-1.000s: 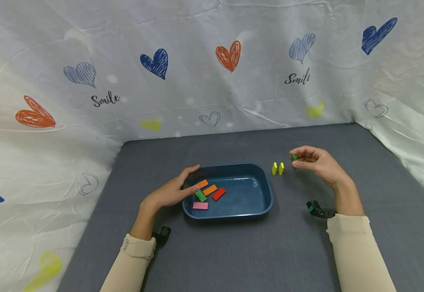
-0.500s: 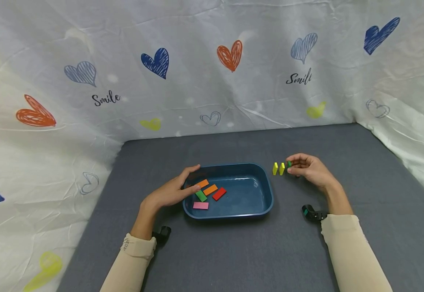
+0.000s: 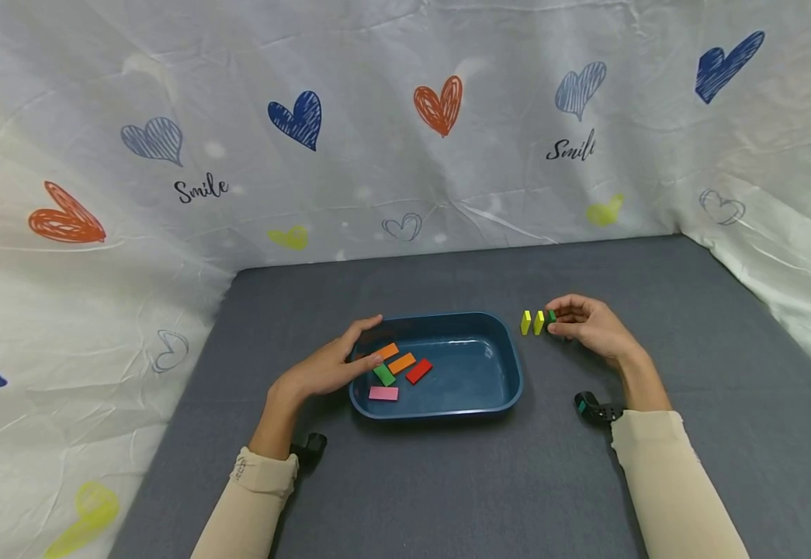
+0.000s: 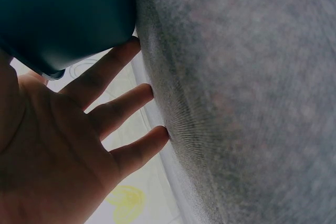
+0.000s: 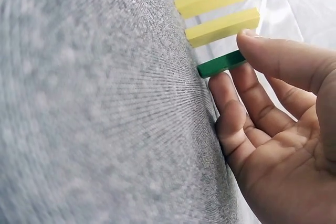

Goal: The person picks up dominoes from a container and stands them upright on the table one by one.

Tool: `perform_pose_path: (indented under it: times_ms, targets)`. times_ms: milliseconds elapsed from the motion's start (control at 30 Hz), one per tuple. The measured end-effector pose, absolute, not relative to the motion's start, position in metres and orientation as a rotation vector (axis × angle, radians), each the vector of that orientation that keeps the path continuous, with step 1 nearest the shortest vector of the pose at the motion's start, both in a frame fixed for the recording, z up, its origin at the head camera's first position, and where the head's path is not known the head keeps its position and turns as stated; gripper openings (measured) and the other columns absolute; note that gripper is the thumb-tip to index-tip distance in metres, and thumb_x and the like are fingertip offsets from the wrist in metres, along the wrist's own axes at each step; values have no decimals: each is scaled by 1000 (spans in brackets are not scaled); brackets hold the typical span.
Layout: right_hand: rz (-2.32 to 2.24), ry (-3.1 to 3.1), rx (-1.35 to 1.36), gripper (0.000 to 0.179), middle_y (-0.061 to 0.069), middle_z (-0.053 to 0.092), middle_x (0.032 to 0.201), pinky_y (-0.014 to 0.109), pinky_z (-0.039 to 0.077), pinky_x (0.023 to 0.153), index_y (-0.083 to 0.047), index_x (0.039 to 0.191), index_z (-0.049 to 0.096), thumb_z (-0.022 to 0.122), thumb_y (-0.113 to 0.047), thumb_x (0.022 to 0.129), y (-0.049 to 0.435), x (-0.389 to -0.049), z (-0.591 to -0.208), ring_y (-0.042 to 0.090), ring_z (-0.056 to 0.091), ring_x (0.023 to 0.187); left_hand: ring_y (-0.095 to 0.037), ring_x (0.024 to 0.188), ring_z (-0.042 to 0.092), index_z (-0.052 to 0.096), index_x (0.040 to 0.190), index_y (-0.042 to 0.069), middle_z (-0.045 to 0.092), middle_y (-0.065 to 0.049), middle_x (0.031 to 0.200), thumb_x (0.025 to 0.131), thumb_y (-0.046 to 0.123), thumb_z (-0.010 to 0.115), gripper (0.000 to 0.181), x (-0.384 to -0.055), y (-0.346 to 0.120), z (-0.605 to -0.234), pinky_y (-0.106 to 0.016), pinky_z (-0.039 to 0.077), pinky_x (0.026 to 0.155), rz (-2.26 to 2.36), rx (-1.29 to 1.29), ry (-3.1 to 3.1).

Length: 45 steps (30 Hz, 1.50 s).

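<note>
Between thumb and fingers my right hand [image 3: 592, 322] pinches a green domino block [image 5: 223, 64], held upright with its lower end right at the tabletop. Two yellow domino blocks [image 3: 532, 323] stand on end just left of it, in a row with small gaps. My left hand [image 3: 324, 369] rests at the left end of a blue tray [image 3: 447, 414], thumb across the rim, other fingers straight and spread outside. In the left wrist view, fingertips [image 4: 144, 92] reach the tabletop beside the tray. Orange blocks [image 3: 401, 362], a green block [image 3: 385, 376], a red block [image 3: 419, 371] and a pink block [image 3: 383, 394] lie inside.
A grey cloth [image 3: 461, 489] covers the table. White sheeting [image 3: 370, 171] printed with hearts rises behind it and along the sides. Black wrist cameras [image 3: 595, 407] sit close over the table on the inner side of each wrist.
My right hand has moved left and slightly nearer with the green block, bringing it beside the yellow ones. In the last half second it has barely shifted. My left hand and the tray stay put.
</note>
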State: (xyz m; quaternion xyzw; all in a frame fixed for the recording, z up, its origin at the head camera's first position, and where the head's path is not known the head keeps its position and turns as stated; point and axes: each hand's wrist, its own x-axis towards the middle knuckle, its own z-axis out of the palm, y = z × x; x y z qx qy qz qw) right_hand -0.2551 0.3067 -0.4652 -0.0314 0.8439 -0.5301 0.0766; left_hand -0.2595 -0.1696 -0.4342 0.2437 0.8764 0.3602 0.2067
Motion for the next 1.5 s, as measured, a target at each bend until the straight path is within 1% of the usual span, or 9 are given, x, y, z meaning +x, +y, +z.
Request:
perform_pose_path:
  times_ms: [200, 433, 667, 900, 1033, 1167, 1333, 1433, 1500]
  targets:
    - [-1584, 2526, -103, 44, 12, 63, 118, 28, 54, 78, 1, 134, 57, 71, -17, 97, 305, -254, -463, 6, 61, 93, -36, 150, 34, 17, 162, 35, 30, -10, 165, 101, 50, 58, 74, -258, -169, -432, -66, 31, 117, 998, 664, 2446]
    - [-1572, 2528, -108, 44, 17, 61, 123, 28, 54, 79, 1, 134, 57, 71, -17, 97, 305, -254, -463, 8, 60, 96, -36, 151, 33, 16, 162, 36, 29, -10, 166, 101, 51, 58, 75, -257, -169, -432, -66, 30, 117, 997, 656, 2442]
    - [-1575, 2524, -117, 47, 11, 61, 126, 27, 54, 81, -1, 136, 57, 73, -19, 96, 306, -254, -463, 8, 59, 100, -35, 151, 33, 16, 162, 37, 28, -9, 166, 101, 51, 58, 75, -257, -168, -432, -65, 31, 117, 1001, 654, 2437]
    - [-1592, 2563, -186, 55, 18, 54, 142, 21, 53, 86, -2, 143, 52, 71, -25, 97, 308, -251, -456, 8, 55, 115, -36, 151, 33, 17, 162, 33, 29, -10, 166, 102, 48, 57, 74, -259, -168, -432, -65, 32, 117, 1007, 681, 2439]
    - [-1659, 2604, -208, 53, 14, 55, 144, 19, 50, 87, -7, 143, 54, 72, -27, 97, 300, -249, -444, 14, 54, 122, -35, 151, 33, 16, 163, 32, 28, -9, 166, 102, 49, 57, 75, -260, -169, -433, -65, 32, 117, 1007, 687, 2439]
    - [-1755, 2600, -352, 47, 7, 61, 139, 18, 50, 88, -9, 140, 58, 72, -21, 96, 284, -249, -430, 15, 57, 122, -35, 151, 32, 16, 163, 33, 27, -9, 166, 102, 49, 57, 75, -260, -169, -432, -65, 32, 117, 1009, 684, 2433]
    - [-1817, 2532, -570, 41, 3, 69, 125, 22, 54, 81, -5, 134, 61, 73, -14, 95, 250, -246, -415, 18, 64, 111, -38, 151, 32, 15, 163, 33, 27, -12, 166, 102, 48, 57, 75, -259, -169, -430, -66, 32, 116, 1008, 694, 2432]
    - [-1807, 2479, -665, 39, 10, 68, 123, 26, 56, 80, -5, 131, 63, 74, -12, 94, 225, -242, -411, 20, 65, 107, -38, 151, 33, 15, 163, 34, 28, -13, 166, 102, 49, 57, 76, -259, -169, -430, -66, 32, 116, 996, 689, 2440]
    - [-1781, 2444, -725, 39, 18, 67, 123, 28, 56, 80, -5, 131, 63, 74, -11, 93, 209, -240, -410, 22, 65, 106, -37, 151, 33, 15, 162, 35, 28, -12, 166, 102, 50, 57, 76, -259, -169, -431, -66, 32, 117, 992, 674, 2441]
